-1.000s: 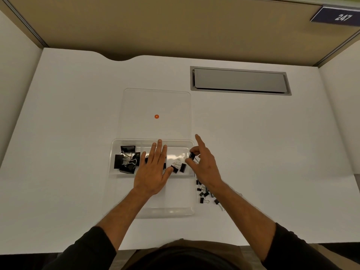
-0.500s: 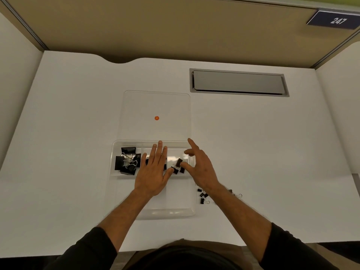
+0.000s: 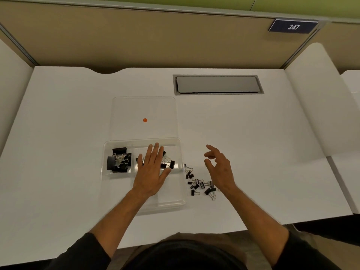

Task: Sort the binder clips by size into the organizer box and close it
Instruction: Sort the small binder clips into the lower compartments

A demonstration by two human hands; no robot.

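Binder clips litter white desk by beige partition; both grips spread, empty.

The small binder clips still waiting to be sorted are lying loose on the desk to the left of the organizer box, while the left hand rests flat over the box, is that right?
Not quite. In the head view the small binder clips lie loose on the desk to the right of the organizer box, not the left. The rest holds: the left hand rests flat over the box.
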